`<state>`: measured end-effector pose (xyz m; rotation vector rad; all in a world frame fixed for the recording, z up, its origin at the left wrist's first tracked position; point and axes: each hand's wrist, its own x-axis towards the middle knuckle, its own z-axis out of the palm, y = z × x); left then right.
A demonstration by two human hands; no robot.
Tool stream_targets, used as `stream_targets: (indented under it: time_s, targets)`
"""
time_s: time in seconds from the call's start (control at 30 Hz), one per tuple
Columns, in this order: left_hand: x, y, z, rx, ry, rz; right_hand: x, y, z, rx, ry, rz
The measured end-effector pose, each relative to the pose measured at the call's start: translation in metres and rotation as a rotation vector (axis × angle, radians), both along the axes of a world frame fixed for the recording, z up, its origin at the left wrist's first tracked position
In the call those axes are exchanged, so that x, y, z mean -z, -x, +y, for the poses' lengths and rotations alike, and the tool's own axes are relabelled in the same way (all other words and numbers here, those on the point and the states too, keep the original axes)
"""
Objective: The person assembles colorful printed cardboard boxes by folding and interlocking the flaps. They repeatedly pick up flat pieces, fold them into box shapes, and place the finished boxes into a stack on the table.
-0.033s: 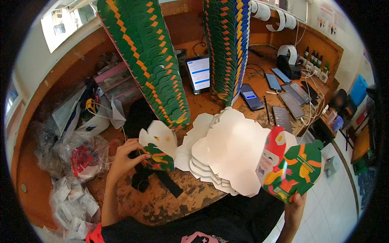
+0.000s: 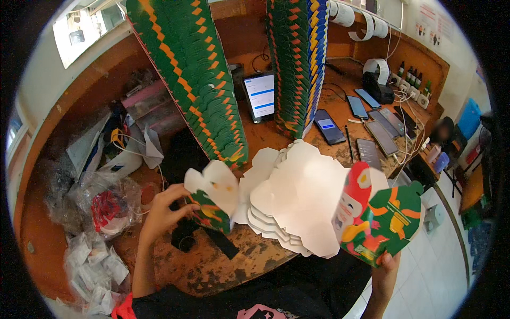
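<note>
My left hand [image 2: 169, 211] pinches a green die-cut card piece [image 2: 208, 208] with orange and yellow shapes and a white rounded flap. My right hand [image 2: 387, 266] grips the lower edge of another printed green card piece [image 2: 393, 220], which carries a red-capped cartoon figure. Between my hands lies a stack of white die-cut card blanks [image 2: 305, 194], their layers fanned toward me. The right-hand card overlaps the stack's right side. I cannot tell whether either held piece is joined to the stack. Beyond it rise two tall nested stacks of green cards, one on the left [image 2: 186, 80] and one at centre [image 2: 288, 64].
A lit tablet [image 2: 260, 97] stands between the tall stacks. Several phones [image 2: 329, 127] and tangled white cables lie at right, near a black label printer [image 2: 378, 82]. Clear plastic bags [image 2: 98, 271] crowd the left. The wooden table's edge [image 2: 255, 268] curves before me.
My left hand and its card have shifted slightly to the right. The card in my right hand has tipped a little, its left side moving left.
</note>
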<state>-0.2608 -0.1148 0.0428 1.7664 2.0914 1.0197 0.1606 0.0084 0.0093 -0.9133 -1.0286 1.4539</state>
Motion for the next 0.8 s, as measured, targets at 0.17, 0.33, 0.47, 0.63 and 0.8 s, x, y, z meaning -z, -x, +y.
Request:
stream_targets:
  time_s: [0.17,0.33,0.47,0.63,0.8]
  targets:
    - [-0.015,-0.066,-0.003,0.081,-0.122,0.287,-0.04,0.048,0.007,-0.353,-0.009,-0.048]
    - [-0.022,-0.084,0.0,0.193,-0.143,0.462,-0.057,0.114,0.016,-0.73,-0.234,-0.124]
    - [-0.018,-0.086,-0.004,0.216,-0.219,0.468,-0.041,0.148,0.032,-0.657,-0.471,-0.226]
    - [-0.018,-0.079,-0.003,0.123,-0.114,0.244,-0.016,0.156,0.04,-0.868,-0.45,-0.367]
    - [-0.029,-0.06,-0.009,0.168,0.106,0.185,0.001,0.184,0.044,-0.883,-0.529,-0.297]
